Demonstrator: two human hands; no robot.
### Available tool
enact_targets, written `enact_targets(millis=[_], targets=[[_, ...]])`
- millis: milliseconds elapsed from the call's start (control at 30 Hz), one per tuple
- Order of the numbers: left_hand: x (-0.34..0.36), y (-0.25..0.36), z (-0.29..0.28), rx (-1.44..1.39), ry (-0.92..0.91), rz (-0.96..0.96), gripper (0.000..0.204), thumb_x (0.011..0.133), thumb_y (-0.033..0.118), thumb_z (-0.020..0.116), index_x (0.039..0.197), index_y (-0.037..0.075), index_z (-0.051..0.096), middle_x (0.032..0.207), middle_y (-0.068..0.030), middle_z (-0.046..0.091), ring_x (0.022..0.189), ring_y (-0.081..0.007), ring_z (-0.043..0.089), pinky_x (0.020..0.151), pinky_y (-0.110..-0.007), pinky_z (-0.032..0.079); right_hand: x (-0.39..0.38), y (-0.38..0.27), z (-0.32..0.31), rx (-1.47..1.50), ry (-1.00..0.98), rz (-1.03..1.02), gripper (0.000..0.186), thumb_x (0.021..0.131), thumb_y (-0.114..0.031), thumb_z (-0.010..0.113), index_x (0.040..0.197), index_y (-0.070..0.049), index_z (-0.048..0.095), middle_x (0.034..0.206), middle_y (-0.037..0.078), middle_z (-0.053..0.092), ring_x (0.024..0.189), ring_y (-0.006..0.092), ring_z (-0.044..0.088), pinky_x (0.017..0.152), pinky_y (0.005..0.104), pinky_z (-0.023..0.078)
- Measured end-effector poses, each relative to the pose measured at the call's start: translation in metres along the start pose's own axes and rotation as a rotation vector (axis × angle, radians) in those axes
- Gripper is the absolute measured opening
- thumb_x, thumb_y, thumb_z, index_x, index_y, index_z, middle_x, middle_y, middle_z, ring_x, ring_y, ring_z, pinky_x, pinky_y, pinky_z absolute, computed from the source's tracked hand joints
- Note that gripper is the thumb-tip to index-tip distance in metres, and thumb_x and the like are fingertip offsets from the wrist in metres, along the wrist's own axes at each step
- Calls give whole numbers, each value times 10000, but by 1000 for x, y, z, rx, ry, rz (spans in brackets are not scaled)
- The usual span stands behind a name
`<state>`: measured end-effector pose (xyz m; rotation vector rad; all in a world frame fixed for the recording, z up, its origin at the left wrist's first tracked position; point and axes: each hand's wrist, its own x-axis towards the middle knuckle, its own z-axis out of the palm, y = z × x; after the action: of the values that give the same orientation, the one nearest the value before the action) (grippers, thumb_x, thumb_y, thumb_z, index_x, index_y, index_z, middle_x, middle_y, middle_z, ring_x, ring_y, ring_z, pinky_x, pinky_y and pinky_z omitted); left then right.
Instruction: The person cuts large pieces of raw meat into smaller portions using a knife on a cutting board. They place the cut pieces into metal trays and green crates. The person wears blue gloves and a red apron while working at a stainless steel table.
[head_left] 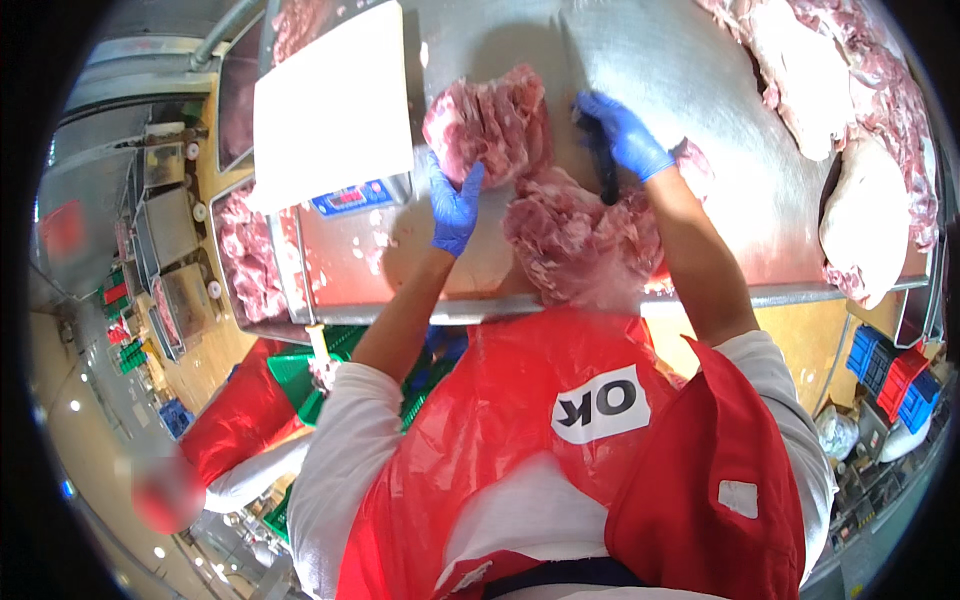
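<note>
My left hand, gloved in blue, grips the near edge of a pink piece of meat. My right hand grasps a dark tool, its end just by a second meat chunk on the steel table. Left of me, a scale bears a white plate.

Counter: bright, glare right of centre, soft shadows
Scale top: washed-out white
Co-worker's head: blurred
Fisheye rim: black, edges bowed
</note>
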<state>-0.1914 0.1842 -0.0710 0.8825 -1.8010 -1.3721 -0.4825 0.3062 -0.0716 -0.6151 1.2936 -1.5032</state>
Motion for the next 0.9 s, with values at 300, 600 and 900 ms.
enact_targets(millis=[300,600,900], targets=[[97,-14,24,-597,-180,-415,618,993,281,579,1521,227,263,1490,-59,419,1348,-252,460,1076,-450,471,45,-15,50,368,-48,144,260,988,-363,604,979,-107,648,804,-28,580,691,68,531,604,229,432],[46,60,36,-651,-303,-549,823,805,-64,486,1540,196,221,1468,-56,408,1333,-218,442,1077,-362,436,-29,-37,38,308,8,104,199,1003,-288,580,955,-99,620,773,-39,551,687,73,513,642,214,400],[60,146,-85,-401,-142,-81,829,758,-31,622,1496,53,253,1408,-104,460,1289,-184,457,1091,-332,402,-14,-78,155,342,-24,-26,385,1055,-280,448,1370,-77,538,1088,-25,646,886,87,589,762,239,464]])
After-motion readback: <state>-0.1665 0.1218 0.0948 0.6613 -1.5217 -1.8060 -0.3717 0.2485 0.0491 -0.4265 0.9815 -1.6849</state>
